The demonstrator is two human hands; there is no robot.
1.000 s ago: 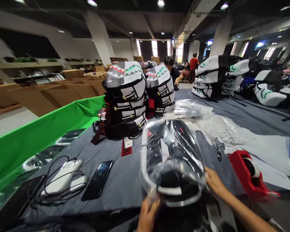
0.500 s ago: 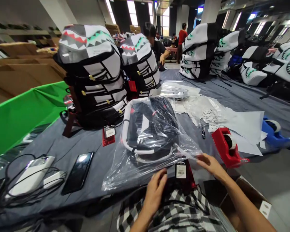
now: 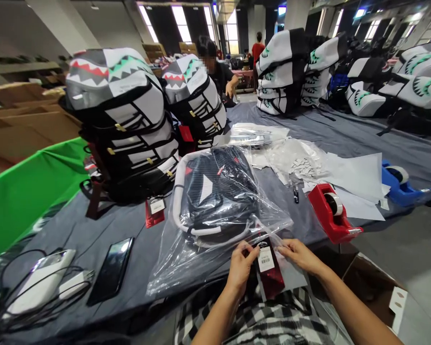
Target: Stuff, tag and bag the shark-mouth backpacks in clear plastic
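Note:
A black and white backpack (image 3: 211, 191) lies in a clear plastic bag (image 3: 172, 258) on the grey table cloth (image 3: 129, 225). A dark red hang tag (image 3: 267, 268) with a white label hangs at the bag's near open end. My left hand (image 3: 241, 264) pinches the tag's left edge together with the plastic. The fingers of my right hand (image 3: 297, 254) are closed on the plastic at the tag's right side. Below both hands lies checked black and white cloth (image 3: 258, 321).
Two piles of backpacks (image 3: 125, 120) stand behind the bag; more piles (image 3: 290, 72) lie further back, where a person sits. A red tape dispenser (image 3: 332, 213), a blue one (image 3: 398, 184) and white paper (image 3: 355, 177) lie right. A phone (image 3: 111, 270) and cables (image 3: 39, 287) lie left. A cardboard box (image 3: 377, 292) stands low right.
The bagged backpack went from lifted in my hands to lying on the table. My hands moved to the red hang tag at the bag's near end and closed on it.

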